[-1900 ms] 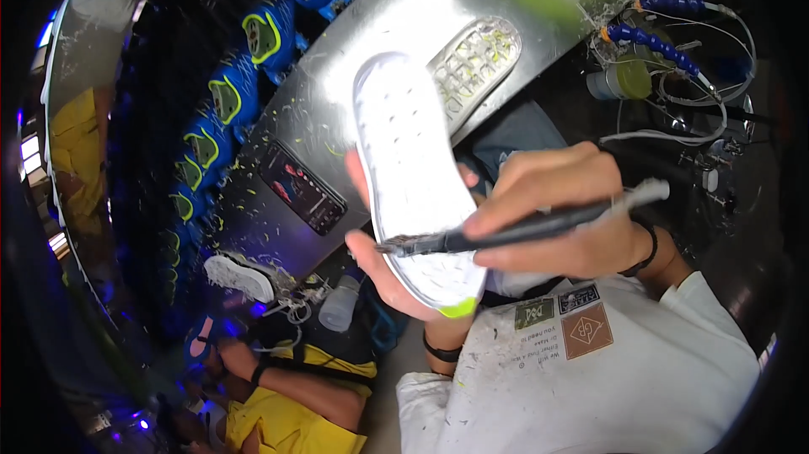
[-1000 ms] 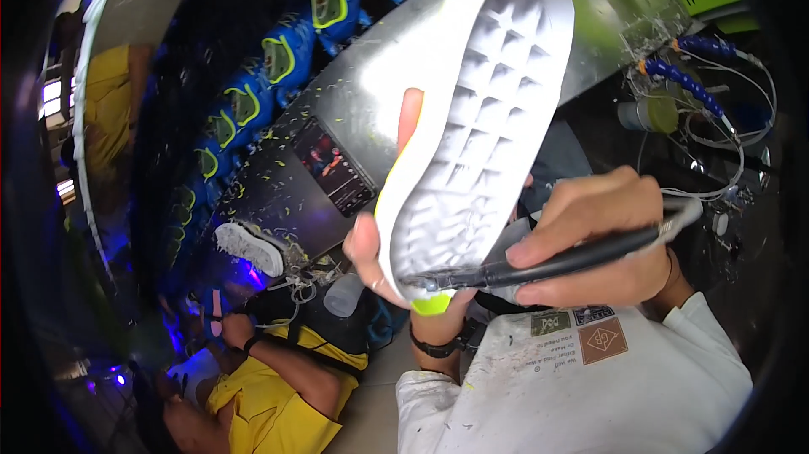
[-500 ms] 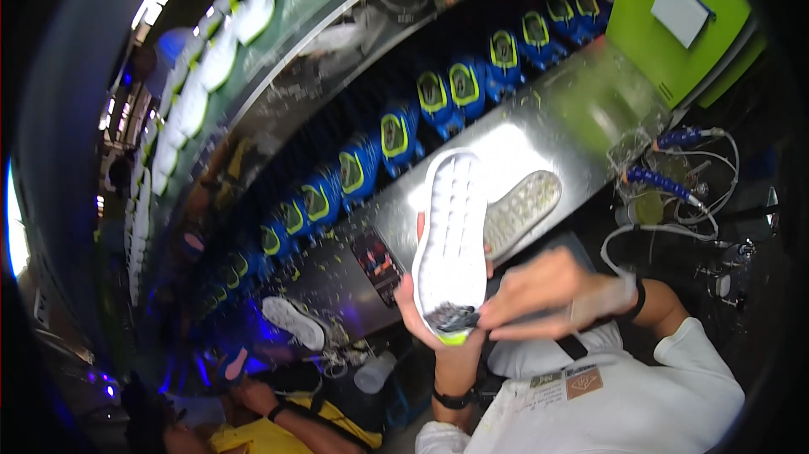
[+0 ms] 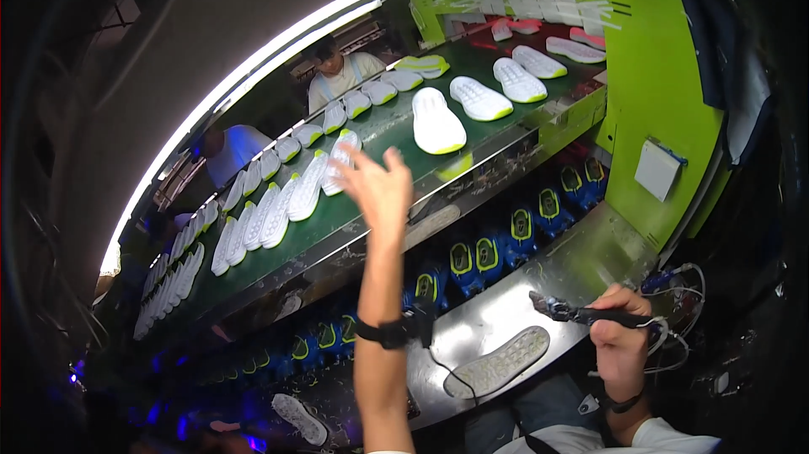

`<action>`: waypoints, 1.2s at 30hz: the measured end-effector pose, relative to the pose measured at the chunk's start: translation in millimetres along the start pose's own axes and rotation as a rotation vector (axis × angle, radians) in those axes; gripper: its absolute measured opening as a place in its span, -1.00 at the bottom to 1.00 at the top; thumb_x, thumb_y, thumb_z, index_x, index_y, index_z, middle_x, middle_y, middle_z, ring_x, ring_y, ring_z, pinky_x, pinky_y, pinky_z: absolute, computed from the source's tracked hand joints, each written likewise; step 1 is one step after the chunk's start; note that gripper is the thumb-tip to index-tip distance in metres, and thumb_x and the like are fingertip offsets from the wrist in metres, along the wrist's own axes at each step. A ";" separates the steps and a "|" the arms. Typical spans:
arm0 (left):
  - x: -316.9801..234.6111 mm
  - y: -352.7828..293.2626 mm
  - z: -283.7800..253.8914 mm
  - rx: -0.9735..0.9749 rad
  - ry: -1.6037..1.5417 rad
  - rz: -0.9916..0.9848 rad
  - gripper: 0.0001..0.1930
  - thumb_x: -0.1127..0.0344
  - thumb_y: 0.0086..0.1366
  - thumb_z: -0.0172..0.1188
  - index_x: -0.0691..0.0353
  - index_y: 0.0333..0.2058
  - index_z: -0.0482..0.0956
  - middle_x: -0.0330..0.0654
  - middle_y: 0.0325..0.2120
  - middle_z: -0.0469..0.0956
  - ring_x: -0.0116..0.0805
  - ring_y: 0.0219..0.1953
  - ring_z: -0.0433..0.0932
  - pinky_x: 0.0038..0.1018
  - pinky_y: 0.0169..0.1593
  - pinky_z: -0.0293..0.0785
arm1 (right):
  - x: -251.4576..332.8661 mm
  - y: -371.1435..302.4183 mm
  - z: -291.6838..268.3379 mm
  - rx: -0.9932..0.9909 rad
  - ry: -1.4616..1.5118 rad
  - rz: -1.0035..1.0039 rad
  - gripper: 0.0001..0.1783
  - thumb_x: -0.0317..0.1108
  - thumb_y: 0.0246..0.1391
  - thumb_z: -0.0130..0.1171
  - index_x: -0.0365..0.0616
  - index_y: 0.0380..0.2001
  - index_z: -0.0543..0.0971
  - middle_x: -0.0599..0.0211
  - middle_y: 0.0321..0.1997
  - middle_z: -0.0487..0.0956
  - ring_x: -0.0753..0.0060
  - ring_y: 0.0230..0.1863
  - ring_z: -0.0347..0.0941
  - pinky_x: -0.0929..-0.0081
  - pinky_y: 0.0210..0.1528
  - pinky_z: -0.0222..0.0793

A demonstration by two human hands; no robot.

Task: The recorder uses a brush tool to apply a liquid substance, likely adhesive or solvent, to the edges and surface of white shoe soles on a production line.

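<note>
My left hand (image 4: 377,188) is stretched out over the green conveyor belt (image 4: 379,201), fingers spread and holding nothing. Its fingertips overlap a white shoe sole with a lime heel (image 4: 344,163); whether they touch cannot be told. Just right of the hand, another white sole (image 4: 438,123) lies on the belt. My right hand (image 4: 621,332) grips a black brush (image 4: 560,309) by its handle, above the metal shelf (image 4: 581,264). A greyish, studded sole (image 4: 499,361) rests on that shelf below the brush.
Rows of white soles (image 4: 274,218) line the belt. Beneath its edge stand several blue shoe uppers with lime collars (image 4: 489,256). A green panel (image 4: 657,100) closes the right end. Hoses (image 4: 695,285) hang at the right. Across the belt is another person (image 4: 341,70).
The white sole is out of my left hand, which has moved up over the belt with fingers spread. My right hand has moved away from the sole with the brush. The view has tilted up.
</note>
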State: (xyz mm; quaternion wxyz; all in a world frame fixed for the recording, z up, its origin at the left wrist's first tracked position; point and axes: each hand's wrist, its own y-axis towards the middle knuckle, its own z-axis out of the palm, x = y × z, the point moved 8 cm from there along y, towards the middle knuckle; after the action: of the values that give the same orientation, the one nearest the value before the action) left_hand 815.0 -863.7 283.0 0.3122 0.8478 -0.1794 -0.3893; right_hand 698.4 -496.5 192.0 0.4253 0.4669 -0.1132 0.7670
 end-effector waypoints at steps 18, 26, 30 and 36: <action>97.2 -429.8 -72.5 0.798 -1.574 -1.489 -0.52 0.39 0.41 0.03 0.31 0.26 0.22 0.06 0.11 0.44 -0.03 0.07 0.52 -0.07 0.09 0.51 | -118.4 -48.1 -40.7 0.110 -0.062 0.505 -0.72 -0.67 -0.30 0.30 -0.34 -0.37 0.59 0.27 -0.33 0.55 0.50 -0.27 0.47 0.63 -0.20 0.35; 101.2 -501.3 -135.0 0.646 -1.671 -1.357 -0.30 -0.20 0.46 -0.45 0.22 0.34 0.06 0.10 0.16 0.37 -0.09 0.06 0.52 -0.20 0.03 0.52 | -123.0 -72.2 73.4 0.660 -0.609 -0.019 -0.72 -0.56 -0.25 0.43 -0.27 -0.34 0.67 0.13 -0.35 0.64 0.33 -0.36 0.60 0.51 -0.32 0.47; 102.6 -491.8 -145.8 0.182 -1.323 -1.633 -0.44 -0.03 0.44 -0.30 0.29 0.17 0.33 -0.01 0.01 0.50 -0.13 0.02 0.54 -0.24 0.08 0.48 | -151.9 -135.1 94.4 0.903 -0.571 -0.161 -0.72 -0.55 -0.13 0.27 -0.30 -0.25 0.57 0.17 -0.44 0.49 0.15 -0.44 0.51 0.39 -0.41 0.44; 103.0 -475.7 -130.8 0.113 -1.760 -1.444 -0.40 0.03 0.37 -0.28 0.31 0.25 0.22 0.11 0.13 0.39 -0.05 0.09 0.46 -0.20 0.17 0.39 | -139.0 -141.1 72.1 0.741 -0.529 -0.047 -0.72 -0.53 -0.16 0.38 -0.25 -0.27 0.65 0.17 -0.33 0.63 0.31 -0.41 0.58 0.56 -0.35 0.49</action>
State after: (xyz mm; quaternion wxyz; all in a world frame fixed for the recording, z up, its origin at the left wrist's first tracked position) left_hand 1010.2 -516.8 -26.1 -0.2577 0.1986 0.1766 -0.9289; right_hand 878.2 -527.2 86.4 0.2031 0.7699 0.0748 0.6004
